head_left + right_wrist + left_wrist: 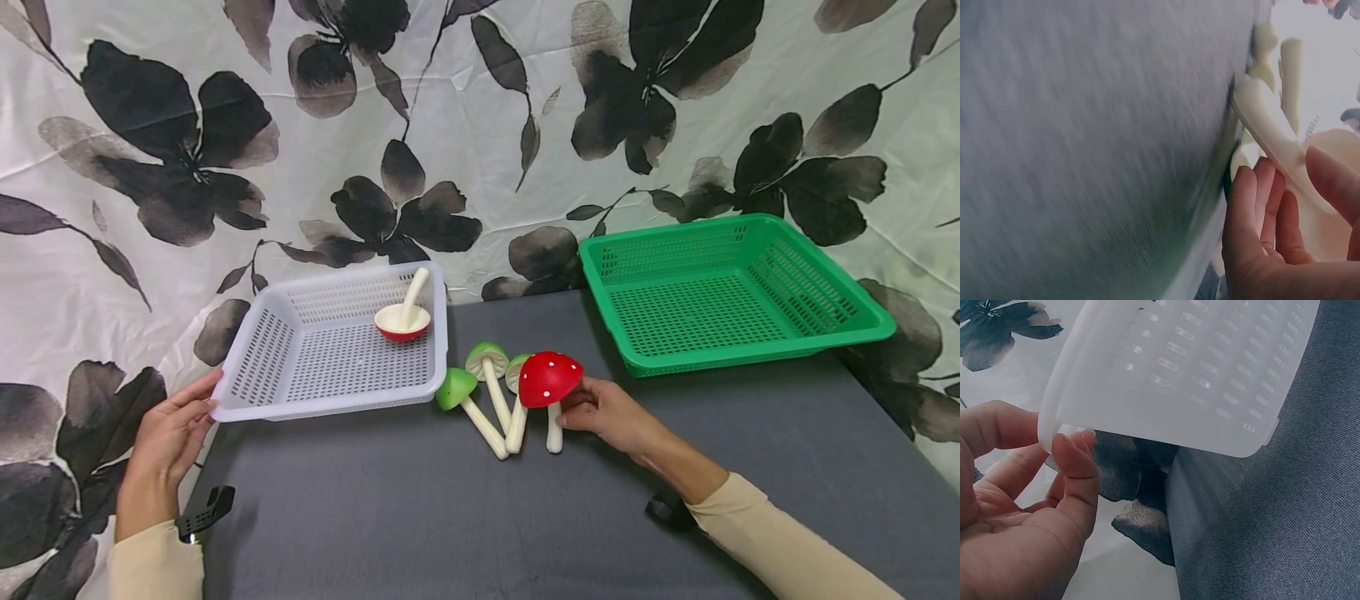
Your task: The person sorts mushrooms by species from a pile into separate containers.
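Note:
At the left, my left hand [168, 437] pinches the near left corner of the white plastic basket [330, 410] by its rim; the left wrist view has thumb and fingers on either side of the rim [1050, 419]. Inside that basket a toy mushroom [402, 336] with a red cap lies cap down, stem up. My right hand [611, 421] holds another toy mushroom [550, 375], red with white dots, by its pale stem, cap up. Just left of it lie several green-capped toy mushrooms [456, 388], their stems converging toward me. The red cap partly hides one of them.
A larger green plastic basket [757, 354] stands at the back right of the grey-covered table [450, 533]. Behind the table hangs a white cloth [495, 208] with dark flowers. A dark object [670, 510] shows under my right wrist.

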Demonstrator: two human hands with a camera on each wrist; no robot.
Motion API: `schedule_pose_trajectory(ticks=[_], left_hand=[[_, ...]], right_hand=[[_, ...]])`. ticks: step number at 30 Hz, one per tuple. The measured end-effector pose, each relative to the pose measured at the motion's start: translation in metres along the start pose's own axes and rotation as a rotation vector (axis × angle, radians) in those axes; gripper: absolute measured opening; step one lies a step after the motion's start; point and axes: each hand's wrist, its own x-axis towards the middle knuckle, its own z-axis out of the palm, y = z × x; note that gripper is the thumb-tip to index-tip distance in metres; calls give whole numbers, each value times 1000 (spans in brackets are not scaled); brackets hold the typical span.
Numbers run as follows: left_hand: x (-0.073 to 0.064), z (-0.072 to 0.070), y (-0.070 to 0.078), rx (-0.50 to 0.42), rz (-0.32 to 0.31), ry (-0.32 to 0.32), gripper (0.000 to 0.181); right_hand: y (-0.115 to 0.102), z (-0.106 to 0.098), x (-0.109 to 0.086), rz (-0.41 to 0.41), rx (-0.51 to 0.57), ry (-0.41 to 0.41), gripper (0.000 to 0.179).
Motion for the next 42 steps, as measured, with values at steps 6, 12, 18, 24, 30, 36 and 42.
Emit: schedule_pose_trajectory(ticks=[6, 12, 18, 24, 30, 36, 42], left_hand=[[1, -1, -1, -10, 11, -13, 44], [1, -1, -2, -17, 18, -29, 43], [0, -1, -2, -16, 13, -25, 43], [0, -1, -3, -32, 20, -37, 42], [1, -1, -3, -56, 23, -52, 43], [0, -1, -3, -51, 19, -49, 43], [0, -1, -3, -34, 17, -36, 43]], right_hand=[[2, 9, -1, 12, 20, 3, 49], [1, 10, -1, -12, 97, -23, 50], [-4, 9, -4, -35, 178, -54, 57], [-14, 6, -6, -30, 192, -37, 54], [-28, 3, -9, -25, 190, 7, 55], [-39, 0, -10, -20, 180, 7, 56], [-45, 0, -8, -32, 172, -17, 58]])
